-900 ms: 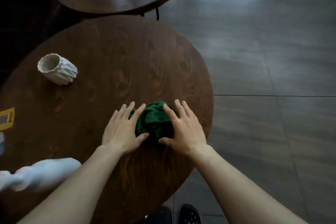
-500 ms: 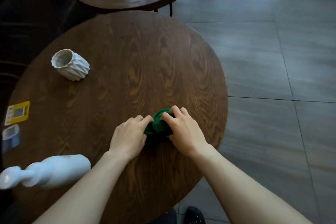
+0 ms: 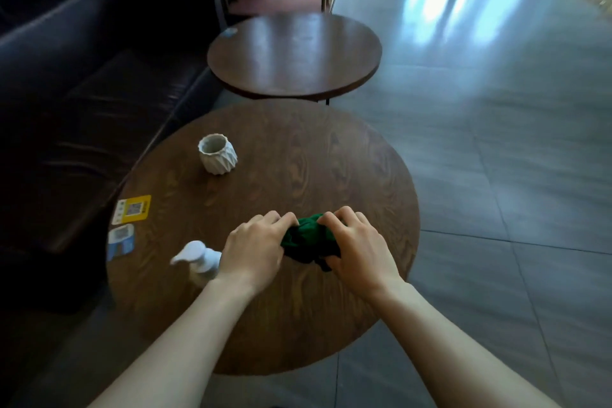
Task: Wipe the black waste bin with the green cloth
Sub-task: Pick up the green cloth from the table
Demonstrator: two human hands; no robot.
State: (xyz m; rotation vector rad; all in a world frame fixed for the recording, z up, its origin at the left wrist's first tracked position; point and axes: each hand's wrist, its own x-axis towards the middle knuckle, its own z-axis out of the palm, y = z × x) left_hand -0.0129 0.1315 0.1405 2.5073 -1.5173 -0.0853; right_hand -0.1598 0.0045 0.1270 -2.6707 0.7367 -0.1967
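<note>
Left hand and right hand both gripping bunched green cloth near tabletop right edge.

The hands cover both ends of the green cloth; the left wrist hides the pump bottle's body.

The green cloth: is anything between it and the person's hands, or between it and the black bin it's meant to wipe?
Nothing separates them: the left hand and right hand both grip the bunched cloth on the round table. No bin can be made out clearly in this view, so that route cannot be judged.
</note>
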